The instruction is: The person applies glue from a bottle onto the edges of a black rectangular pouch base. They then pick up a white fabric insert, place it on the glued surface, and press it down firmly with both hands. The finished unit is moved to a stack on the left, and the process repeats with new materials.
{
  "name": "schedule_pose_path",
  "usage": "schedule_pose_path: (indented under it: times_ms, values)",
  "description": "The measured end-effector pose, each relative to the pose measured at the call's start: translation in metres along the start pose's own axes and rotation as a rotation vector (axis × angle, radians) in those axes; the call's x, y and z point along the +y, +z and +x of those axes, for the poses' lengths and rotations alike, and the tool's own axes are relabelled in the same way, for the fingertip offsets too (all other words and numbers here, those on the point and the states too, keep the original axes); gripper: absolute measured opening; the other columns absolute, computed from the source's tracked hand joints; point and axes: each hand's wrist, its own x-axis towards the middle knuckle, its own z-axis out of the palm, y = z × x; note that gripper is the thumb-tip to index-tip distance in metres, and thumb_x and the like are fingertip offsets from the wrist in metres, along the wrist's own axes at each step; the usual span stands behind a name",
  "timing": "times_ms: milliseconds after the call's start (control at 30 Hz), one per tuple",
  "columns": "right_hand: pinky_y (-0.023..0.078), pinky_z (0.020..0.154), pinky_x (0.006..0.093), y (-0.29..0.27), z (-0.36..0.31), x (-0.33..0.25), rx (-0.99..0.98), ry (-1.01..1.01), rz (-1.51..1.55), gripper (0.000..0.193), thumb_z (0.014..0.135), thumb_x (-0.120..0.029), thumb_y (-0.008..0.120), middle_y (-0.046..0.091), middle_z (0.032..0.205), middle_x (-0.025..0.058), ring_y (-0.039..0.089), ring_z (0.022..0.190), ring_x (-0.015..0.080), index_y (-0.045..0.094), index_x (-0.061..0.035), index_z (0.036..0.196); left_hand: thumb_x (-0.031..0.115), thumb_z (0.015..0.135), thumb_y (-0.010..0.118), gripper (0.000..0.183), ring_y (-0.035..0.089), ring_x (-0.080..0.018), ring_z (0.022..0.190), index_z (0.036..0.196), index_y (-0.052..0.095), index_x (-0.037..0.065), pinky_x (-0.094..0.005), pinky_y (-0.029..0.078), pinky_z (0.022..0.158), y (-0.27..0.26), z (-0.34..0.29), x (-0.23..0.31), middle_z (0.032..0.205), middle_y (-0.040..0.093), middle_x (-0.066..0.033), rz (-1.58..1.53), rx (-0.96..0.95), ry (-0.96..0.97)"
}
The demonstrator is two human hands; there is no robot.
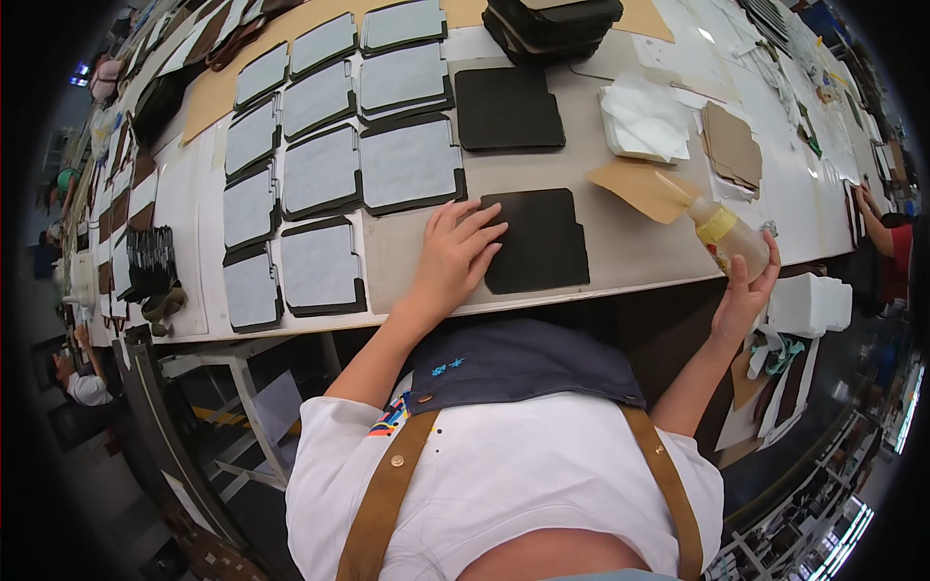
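Note:
A flat black panel [536, 242] lies at the table's front edge. On its left edge rest the fingertips of my left hand [457, 242], fingers stretched out and holding nothing. My right hand [755, 283] is wrapped round a translucent squeeze bottle [728, 237] with a yellow band and a pointed nozzle, tilted to the upper left. Under the nozzle lies a tan sheet [641, 188]. Another black panel [510, 108] lies farther back. Left of my left hand, several black pieces faced with light grey sheets [410, 160] lie in columns.
A stack of black pieces [552, 29] stands at the back. White sheets [644, 118] and brown cut pieces [730, 145] are piled right of the middle. White blocks [810, 304] sit below the table's right edge. Another person's arm [877, 225] shows at far right.

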Motion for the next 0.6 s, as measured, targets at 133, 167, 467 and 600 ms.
schedule_pose_path:
  times_ms: [133,167,467,600]
  values:
    - [0.043,0.11,0.0331,0.005,0.0,-0.01,-0.037,-0.018,-0.091,0.064,0.091,-0.01,0.077,0.054,0.138,0.0091,0.054,0.127,0.0201,0.046,-0.0041,0.147,0.011,0.09,0.07,0.03,0.054,-0.03,0.129,0.12,0.071,0.009,-0.0475,0.036,0.112,0.001,0.005,0.007,0.133,0.066,-0.0041,0.002,-0.003,0.004]
    - [0.043,0.109,0.0327,0.003,0.0,-0.01,-0.048,0.005,-0.09,0.064,0.091,-0.01,0.077,0.054,0.138,0.0091,0.053,0.127,0.0196,0.047,-0.0039,0.147,0.011,0.09,0.07,0.03,0.054,-0.0303,0.129,0.12,0.071,0.009,-0.0475,0.036,0.112,0.003,0.01,0.012,0.133,0.066,-0.0042,-0.039,-0.006,0.028]
    - [0.042,0.108,0.0327,-0.015,-0.006,0.003,0.063,0.055,-0.04,0.059,0.091,-0.005,0.076,0.055,0.137,0.0094,0.056,0.122,0.0202,0.05,-0.0063,0.144,0.038,0.091,0.071,0.061,0.037,-0.0347,0.144,0.142,0.054,0.008,-0.053,0.024,0.122,0.072,0.056,0.057,0.153,0.046,-0.0144,0.14,-0.239,0.236]
    - [0.053,0.1,0.0368,-0.031,0.0,0.004,0.487,-0.132,0.066,0.05,0.097,-0.011,0.07,0.056,0.135,0.0141,0.06,0.121,0.0247,0.046,-0.0043,0.14,0.043,0.091,0.07,0.064,0.034,-0.0353,0.146,0.141,0.055,0.006,-0.0545,0.022,0.123,0.086,0.058,0.066,0.154,0.042,-0.0161,0.184,-0.294,0.262]
